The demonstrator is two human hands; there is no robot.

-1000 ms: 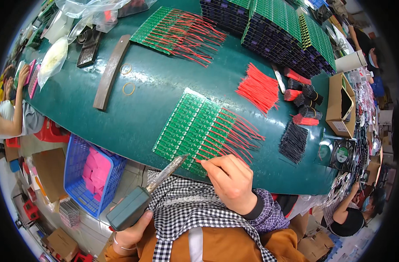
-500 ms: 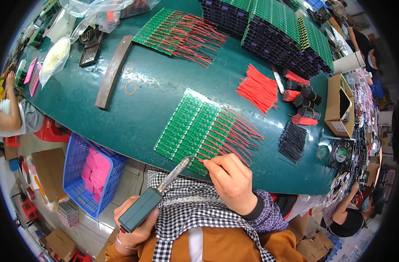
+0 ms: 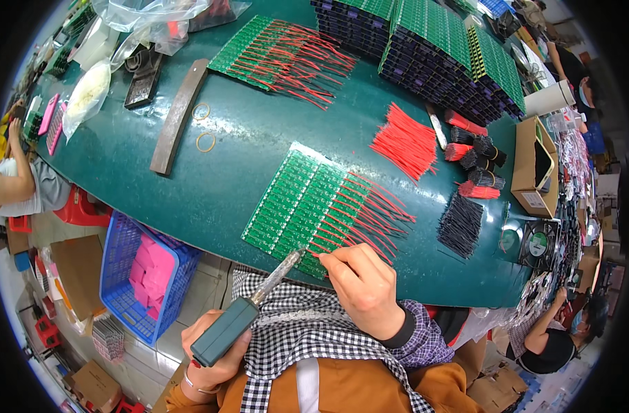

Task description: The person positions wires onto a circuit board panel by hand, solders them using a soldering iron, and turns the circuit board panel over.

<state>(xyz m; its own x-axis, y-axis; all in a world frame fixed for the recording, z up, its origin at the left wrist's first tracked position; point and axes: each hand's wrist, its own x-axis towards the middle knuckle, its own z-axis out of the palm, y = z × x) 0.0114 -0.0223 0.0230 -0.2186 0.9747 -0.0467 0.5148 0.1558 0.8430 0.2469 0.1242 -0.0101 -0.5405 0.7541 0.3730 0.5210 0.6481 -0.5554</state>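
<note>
PCB panel (image 3: 294,203) nr table (image 3: 239,172) edge — wide gap L to brown bar (image 3: 179,118)

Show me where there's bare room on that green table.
A broad bare patch of the green table lies between the dark bar's near end and the closer circuit board. Another separates that board from the farther wired board. It's crowded at far right, with stacked boards, wire bundles and a carton.
</note>
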